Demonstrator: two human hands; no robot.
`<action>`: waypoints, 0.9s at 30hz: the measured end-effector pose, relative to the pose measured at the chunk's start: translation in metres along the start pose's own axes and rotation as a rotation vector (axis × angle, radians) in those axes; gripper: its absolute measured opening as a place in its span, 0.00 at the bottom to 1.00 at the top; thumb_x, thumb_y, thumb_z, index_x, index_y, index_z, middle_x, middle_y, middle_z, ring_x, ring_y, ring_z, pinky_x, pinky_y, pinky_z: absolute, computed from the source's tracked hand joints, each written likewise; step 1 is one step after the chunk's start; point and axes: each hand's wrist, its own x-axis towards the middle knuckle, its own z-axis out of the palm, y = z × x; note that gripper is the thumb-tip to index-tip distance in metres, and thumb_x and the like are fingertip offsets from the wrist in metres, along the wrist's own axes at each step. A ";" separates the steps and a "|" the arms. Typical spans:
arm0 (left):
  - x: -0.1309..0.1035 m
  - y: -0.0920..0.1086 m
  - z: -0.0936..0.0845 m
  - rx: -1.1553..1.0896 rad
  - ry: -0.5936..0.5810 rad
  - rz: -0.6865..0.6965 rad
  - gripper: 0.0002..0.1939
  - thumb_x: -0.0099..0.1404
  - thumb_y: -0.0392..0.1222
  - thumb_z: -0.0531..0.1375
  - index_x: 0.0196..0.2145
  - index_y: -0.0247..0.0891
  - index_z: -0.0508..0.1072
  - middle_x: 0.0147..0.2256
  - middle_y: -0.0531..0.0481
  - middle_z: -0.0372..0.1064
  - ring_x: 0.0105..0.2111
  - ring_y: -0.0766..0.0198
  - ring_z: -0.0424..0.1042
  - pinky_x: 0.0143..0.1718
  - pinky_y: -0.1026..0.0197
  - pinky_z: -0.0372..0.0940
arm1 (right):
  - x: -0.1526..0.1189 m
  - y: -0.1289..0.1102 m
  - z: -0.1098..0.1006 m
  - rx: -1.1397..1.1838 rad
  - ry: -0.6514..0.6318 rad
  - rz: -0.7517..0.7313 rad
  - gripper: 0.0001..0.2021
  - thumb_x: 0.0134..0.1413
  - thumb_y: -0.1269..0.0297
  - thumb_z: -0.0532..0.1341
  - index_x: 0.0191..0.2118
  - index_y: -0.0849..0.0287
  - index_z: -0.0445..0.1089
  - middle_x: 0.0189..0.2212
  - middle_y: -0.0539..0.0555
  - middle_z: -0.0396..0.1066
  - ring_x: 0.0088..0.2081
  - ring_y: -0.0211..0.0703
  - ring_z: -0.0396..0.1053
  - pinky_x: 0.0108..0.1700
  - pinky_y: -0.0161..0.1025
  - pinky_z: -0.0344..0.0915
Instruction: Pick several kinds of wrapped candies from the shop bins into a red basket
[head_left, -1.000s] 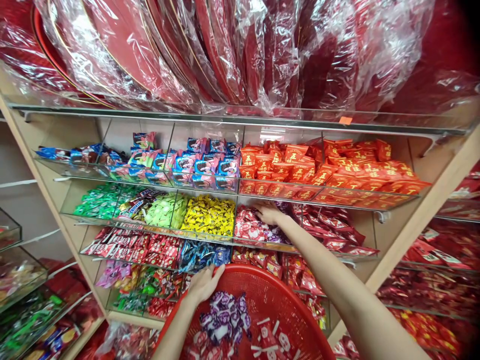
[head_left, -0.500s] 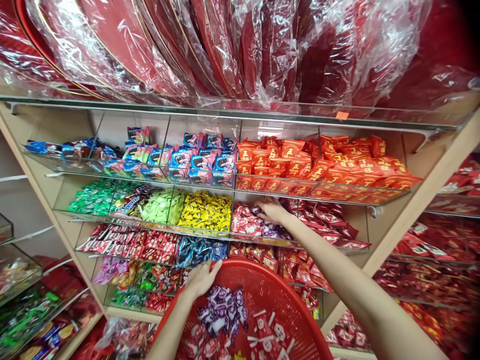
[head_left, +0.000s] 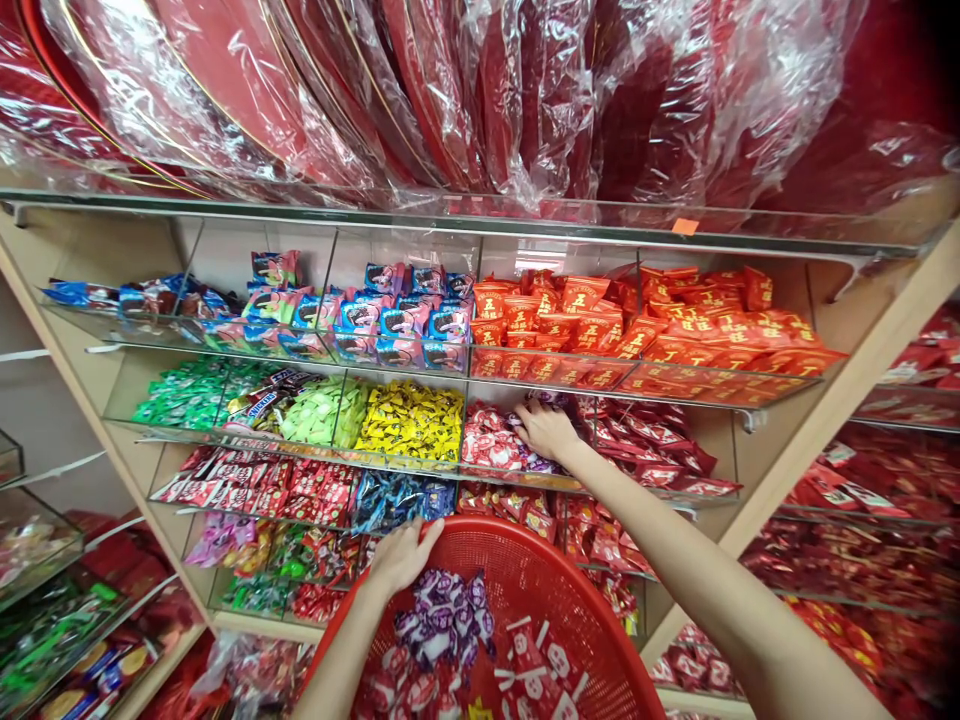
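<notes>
My left hand [head_left: 405, 556] grips the rim of a red plastic basket [head_left: 525, 540], thumb along the edge. Inside the basket lie purple-and-white wrapped candies [head_left: 444, 615], red-and-white wrapped candies [head_left: 397, 680] and red-wrapped lollipops [head_left: 536, 665] with white sticks. My right hand [head_left: 546, 430] reaches into a shelf compartment, over purple-wrapped candies [head_left: 534, 460] that it partly covers. Its fingers are bent down among the sweets, and their tips are partly hidden. Red-and-white candies [head_left: 489, 438] fill the left part of that compartment, beside the fingers.
Glass-fronted shelves [head_left: 300, 440] hold yellow candies [head_left: 412, 418], green candies [head_left: 196, 390] and orange-red packets [head_left: 577, 320]. A glass shelf edge [head_left: 480, 215] runs above, below large red items in clear plastic [head_left: 360, 90]. More stocked shelves [head_left: 862, 500] stand at the right.
My right hand has settled slightly lower into the purple candies, its fingers more curled. The left hand and the basket stay nearly in place.
</notes>
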 end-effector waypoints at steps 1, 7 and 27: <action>0.000 0.000 0.000 -0.001 0.001 0.002 0.39 0.57 0.67 0.30 0.44 0.40 0.67 0.42 0.42 0.70 0.42 0.51 0.68 0.39 0.55 0.59 | -0.002 -0.001 0.000 -0.006 0.006 0.010 0.19 0.57 0.55 0.42 0.50 0.55 0.55 0.47 0.62 0.60 0.41 0.49 0.64 0.39 0.42 0.58; -0.002 0.001 0.000 0.008 0.010 0.010 0.38 0.58 0.66 0.31 0.43 0.40 0.67 0.42 0.41 0.70 0.42 0.52 0.69 0.38 0.56 0.60 | -0.007 -0.003 0.004 0.003 -0.003 0.058 0.19 0.58 0.54 0.40 0.52 0.54 0.54 0.47 0.62 0.59 0.39 0.49 0.66 0.37 0.44 0.58; -0.001 -0.001 0.001 0.006 -0.001 0.011 0.38 0.57 0.67 0.31 0.45 0.40 0.66 0.43 0.42 0.70 0.42 0.52 0.68 0.40 0.55 0.59 | -0.012 0.000 0.014 0.156 0.016 0.067 0.21 0.58 0.53 0.40 0.51 0.58 0.53 0.46 0.61 0.61 0.39 0.49 0.68 0.35 0.41 0.61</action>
